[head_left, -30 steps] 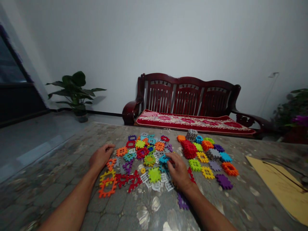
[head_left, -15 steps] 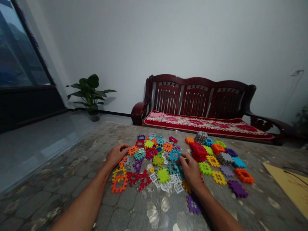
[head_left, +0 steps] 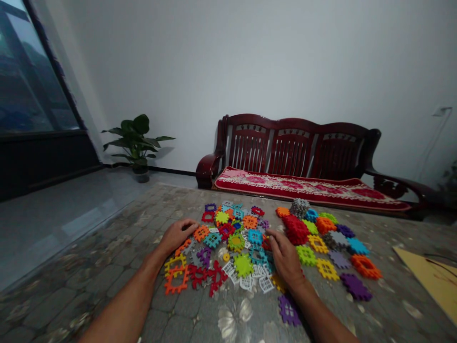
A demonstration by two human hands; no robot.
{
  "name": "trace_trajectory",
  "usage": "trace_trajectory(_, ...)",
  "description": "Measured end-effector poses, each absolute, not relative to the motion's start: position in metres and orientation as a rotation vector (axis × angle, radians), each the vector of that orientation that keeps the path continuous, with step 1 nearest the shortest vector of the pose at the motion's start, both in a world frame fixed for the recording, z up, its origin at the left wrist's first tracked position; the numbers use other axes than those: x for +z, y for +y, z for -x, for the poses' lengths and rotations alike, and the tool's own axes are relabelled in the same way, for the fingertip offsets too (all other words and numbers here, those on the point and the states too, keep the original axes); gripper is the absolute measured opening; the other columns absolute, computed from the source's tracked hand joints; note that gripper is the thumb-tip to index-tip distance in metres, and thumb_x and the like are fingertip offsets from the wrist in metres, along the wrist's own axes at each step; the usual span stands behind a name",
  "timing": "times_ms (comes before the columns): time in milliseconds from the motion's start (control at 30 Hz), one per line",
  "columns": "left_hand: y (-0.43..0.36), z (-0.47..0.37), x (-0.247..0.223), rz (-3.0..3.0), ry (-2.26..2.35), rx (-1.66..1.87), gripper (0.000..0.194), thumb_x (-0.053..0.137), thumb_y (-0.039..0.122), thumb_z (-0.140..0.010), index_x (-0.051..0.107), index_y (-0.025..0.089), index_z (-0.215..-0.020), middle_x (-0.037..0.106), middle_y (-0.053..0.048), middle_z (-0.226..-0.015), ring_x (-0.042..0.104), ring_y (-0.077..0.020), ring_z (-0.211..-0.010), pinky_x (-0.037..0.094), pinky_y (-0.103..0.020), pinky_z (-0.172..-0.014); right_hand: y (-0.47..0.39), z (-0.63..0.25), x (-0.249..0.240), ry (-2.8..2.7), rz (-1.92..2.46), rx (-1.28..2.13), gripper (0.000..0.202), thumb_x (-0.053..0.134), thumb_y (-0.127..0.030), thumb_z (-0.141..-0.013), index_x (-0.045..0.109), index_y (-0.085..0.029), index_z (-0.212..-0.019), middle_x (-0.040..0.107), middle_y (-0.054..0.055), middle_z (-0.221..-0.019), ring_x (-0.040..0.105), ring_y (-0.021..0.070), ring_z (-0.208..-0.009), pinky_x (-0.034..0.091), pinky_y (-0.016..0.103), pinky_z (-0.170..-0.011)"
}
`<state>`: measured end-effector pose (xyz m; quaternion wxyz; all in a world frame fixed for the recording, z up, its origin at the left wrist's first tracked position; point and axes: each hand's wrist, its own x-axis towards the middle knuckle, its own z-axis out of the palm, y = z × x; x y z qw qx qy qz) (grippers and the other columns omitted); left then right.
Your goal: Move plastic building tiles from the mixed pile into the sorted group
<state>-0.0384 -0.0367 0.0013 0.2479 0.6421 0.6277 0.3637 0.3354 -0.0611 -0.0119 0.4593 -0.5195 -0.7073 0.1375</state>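
My left hand [head_left: 179, 234] rests at the left edge of a spread of plastic interlocking blocks, its fingers curved and apart. Its fingertips lie beside an orange window-shaped block [head_left: 202, 233], and a teal block [head_left: 213, 239] lies just past it. On the right side of the spread, my right hand [head_left: 285, 257] has its fingers bent around the edge of a red-orange block [head_left: 266, 242], mostly hidden by the fingers. A light blue window block [head_left: 254, 237] lies just left of those fingertips. Below are a lime green block [head_left: 243, 265] and white window inserts [head_left: 246, 283].
Stacked red blocks [head_left: 295, 230] and several other coloured blocks lie right of my right hand. A purple window block [head_left: 288, 309] is near my right forearm. A yellow board [head_left: 428, 276] lies at the table's right. Behind stands a wooden bench [head_left: 289, 147]; a potted plant [head_left: 137, 143] is left.
My left hand has moved slightly right, and the orange and teal blocks beside it have shifted. The light blue block is now apart from my right fingers, where a red-orange block shows.
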Motion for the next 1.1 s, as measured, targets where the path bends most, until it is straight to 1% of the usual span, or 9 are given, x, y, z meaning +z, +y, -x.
trace_trajectory(133, -0.037, 0.037, 0.009, -1.602, 1.689, 1.135, 0.049, 0.059, 0.063, -0.068, 0.074, 0.019, -0.084, 0.077, -0.006, -0.089, 0.068, -0.0270, -0.089, 0.052, -0.036, -0.086, -0.061, -0.335, -0.012, -1.838, 1.223, 0.194, 0.029, 0.045, -0.032, -0.094, 0.068, -0.023, -0.110, 0.071, 0.007, -0.109, 0.063, 0.0224, -0.105, 0.048, 0.039, -0.096)
trace_trajectory(267, -0.030, 0.031, 0.023, -1.564, 1.666, 1.181, 0.052, 0.062, 0.062, -0.067, 0.074, 0.017, -0.091, 0.077, -0.008, -0.096, 0.068, -0.0277, -0.093, 0.052, -0.037, -0.087, -0.062, -0.334, -0.012, -1.861, 1.192, 0.164, 0.026, 0.047, -0.028, -0.093, 0.068, -0.023, -0.107, 0.070, 0.007, -0.109, 0.063, 0.0219, -0.104, 0.049, 0.039, -0.096)
trace_trajectory(467, -0.009, -0.002, 0.037, -1.818, 1.605, 0.887, 0.043, 0.055, 0.049, -0.080, 0.074, 0.017, -0.103, 0.076, -0.005, -0.105, 0.067, -0.0248, -0.098, 0.051, -0.033, -0.087, -0.064, -0.334, -0.011, -1.884, 1.179, 0.197, 0.026, 0.049, -0.021, -0.089, 0.069, -0.024, -0.104, 0.070, 0.007, -0.109, 0.062, 0.0226, -0.105, 0.048, 0.041, -0.097)
trace_trajectory(600, 0.009, -0.031, 0.038, -2.134, 1.624, 0.711, 0.046, 0.050, 0.042, -0.086, 0.068, 0.016, -0.120, 0.068, -0.010, -0.124, 0.061, -0.0271, -0.114, 0.042, -0.036, -0.101, -0.064, -0.334, -0.012, -1.876, 1.175, 0.200, 0.027, 0.050, -0.018, -0.086, 0.070, -0.024, -0.102, 0.070, 0.008, -0.110, 0.062, 0.0234, -0.106, 0.049, 0.042, -0.096)
trace_trajectory(667, 0.019, -0.042, 0.036, -2.237, 1.579, 0.665, 0.051, 0.047, 0.043, -0.089, 0.060, 0.016, -0.130, 0.063, -0.012, -0.133, 0.056, -0.0276, -0.122, 0.039, -0.037, -0.105, -0.064, -0.334, -0.013, -1.871, 1.169, 0.202, 0.027, 0.049, -0.018, -0.086, 0.071, -0.024, -0.101, 0.070, 0.008, -0.109, 0.063, 0.0235, -0.105, 0.050, 0.041, -0.094)
trace_trajectory(733, 0.027, -0.049, 0.031, -2.304, 1.539, 0.578, 0.053, 0.046, 0.046, -0.091, 0.057, 0.017, -0.133, 0.059, -0.012, -0.137, 0.051, -0.0282, -0.128, 0.035, -0.038, -0.108, -0.064, -0.333, -0.013, -1.874, 1.162, 0.208, 0.026, 0.049, -0.018, -0.086, 0.071, -0.023, -0.100, 0.070, 0.008, -0.108, 0.064, 0.0234, -0.104, 0.051, 0.041, -0.093)
trace_trajectory(900, 0.028, -0.056, 0.017, -2.385, 1.416, 0.475, 0.047, 0.037, 0.050, -0.095, 0.063, 0.025, -0.125, 0.061, -0.005, -0.137, 0.049, -0.0248, -0.129, 0.028, -0.038, -0.112, -0.065, -0.332, -0.010, -1.882, 1.152, 0.214, 0.026, 0.049, -0.016, -0.087, 0.072, -0.023, -0.098, 0.070, 0.009, -0.108, 0.064, 0.0233, -0.103, 0.051, 0.041, -0.092)
trace_trajectory(1000, 0.022, -0.058, 0.014, -2.378, 1.330, 0.542, 0.045, 0.035, 0.048, -0.096, 0.069, 0.026, -0.113, 0.069, -0.002, -0.123, 0.058, -0.0224, -0.117, 0.035, -0.034, -0.107, -0.064, -0.332, -0.011, -1.887, 1.141, 0.215, 0.027, 0.048, -0.015, -0.087, 0.072, -0.023, -0.097, 0.070, 0.009, -0.108, 0.064, 0.0229, -0.103, 0.052, 0.041, -0.092)
trace_trajectory(1100, 0.027, -0.058, 0.018, -2.265, 1.422, 0.619, 0.043, 0.037, 0.045, -0.094, 0.074, 0.024, -0.101, 0.074, -0.003, -0.108, 0.064, -0.0230, -0.104, 0.044, -0.032, -0.096, -0.063, -0.332, -0.012, -1.880, 1.140, 0.215, 0.028, 0.047, -0.014, -0.086, 0.072, -0.023, -0.097, 0.070, 0.009, -0.109, 0.064, 0.0227, -0.104, 0.052, 0.042, -0.092)
